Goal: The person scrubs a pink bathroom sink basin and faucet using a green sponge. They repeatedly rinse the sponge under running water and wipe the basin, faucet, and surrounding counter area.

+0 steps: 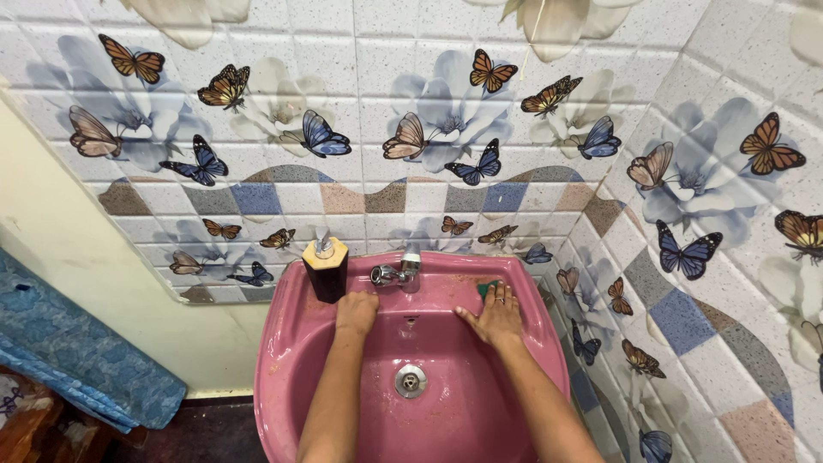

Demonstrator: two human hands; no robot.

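Butterfly-patterned wall tiles [411, 171] behind and right of pink sink [283, 343]; chrome tap [393, 273] and dark soap dispenser [325, 269] on back ledge. Left hand [356, 312] curled against inner back wall, holding nothing. Right hand [494, 315] flat, fingers together, pressing green scrub pad [485, 288] onto ledge.

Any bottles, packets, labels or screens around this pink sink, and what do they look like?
Soap dispenser: on the sink's back left rim beside the left hand; six-sided, dark body, yellow top, silver pump.
No labels, signs or screens in view.
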